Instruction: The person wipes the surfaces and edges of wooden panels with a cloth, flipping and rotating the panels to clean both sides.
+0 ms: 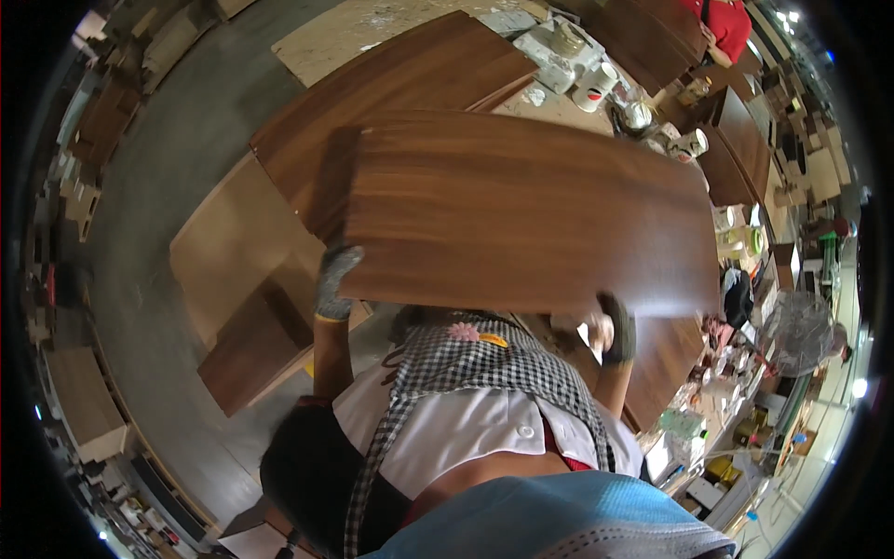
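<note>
A wide brown wood-grain panel is held up in front of my chest, its face toward me. At its near left corner my left hand, in a grey glove, grips the edge with the thumb on the face. My right hand, in a dark glove with pale fingertips showing, is closed at the near edge on the right side. That hand is a little blurred, and part of its fingers is hidden. Beyond the held board, another brown panel lies on a worktable, partly covered by it.
Brown boards and a tan board stand low at the left. White paper cups and a plastic tub sit at the table's far side. A co-worker in a red top handles another panel at the far right. Clutter lines the right side.
</note>
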Tool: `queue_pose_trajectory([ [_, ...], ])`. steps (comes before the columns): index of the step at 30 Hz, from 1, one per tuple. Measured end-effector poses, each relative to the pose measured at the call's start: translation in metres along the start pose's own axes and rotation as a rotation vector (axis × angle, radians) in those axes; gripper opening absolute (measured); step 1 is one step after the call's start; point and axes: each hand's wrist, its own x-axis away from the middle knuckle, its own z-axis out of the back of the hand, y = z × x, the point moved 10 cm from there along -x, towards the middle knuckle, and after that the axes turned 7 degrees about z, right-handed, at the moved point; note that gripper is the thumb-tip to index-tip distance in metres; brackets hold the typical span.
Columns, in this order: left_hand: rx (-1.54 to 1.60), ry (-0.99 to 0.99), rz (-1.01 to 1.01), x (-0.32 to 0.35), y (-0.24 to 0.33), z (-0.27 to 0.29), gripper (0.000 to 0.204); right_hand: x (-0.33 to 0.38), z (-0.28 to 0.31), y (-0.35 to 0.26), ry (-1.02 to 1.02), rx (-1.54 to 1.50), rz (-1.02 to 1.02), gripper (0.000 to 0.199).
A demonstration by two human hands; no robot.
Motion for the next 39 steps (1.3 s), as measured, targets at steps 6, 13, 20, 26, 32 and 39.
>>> queue_pose_trajectory([
  [6, 0.306, 0.236, -0.184, 0.031, 0.034, 0.096, 0.040, -0.211, 0.000, -0.047, 0.019, -0.364, 0.387, 0.062],
  [13, 0.201, 0.447, -0.362, 0.066, 0.083, 0.128, 0.049, -0.369, -0.140, -0.092, -0.238, -0.847, 0.587, 0.061],
  [20, 0.047, 0.445, -0.406, 0.009, 0.090, 0.106, 0.042, -0.400, -0.180, -0.078, -0.224, -0.938, 0.358, 0.048],
  [26, -0.126, 0.708, -0.263, -0.041, 0.071, 0.112, 0.053, -0.358, -0.137, -0.132, -0.578, -1.125, 0.593, 0.047],
  [32, -0.860, 0.709, -0.365, -0.084, 0.098, 0.063, 0.059, -0.216, 0.001, -0.101, 0.036, -0.597, 0.710, 0.039],
  [39, -0.950, 0.780, -0.301, -0.103, 0.062, 0.061, 0.062, 0.005, 0.048, 0.251, 0.450, -0.241, -0.671, 0.040],
])
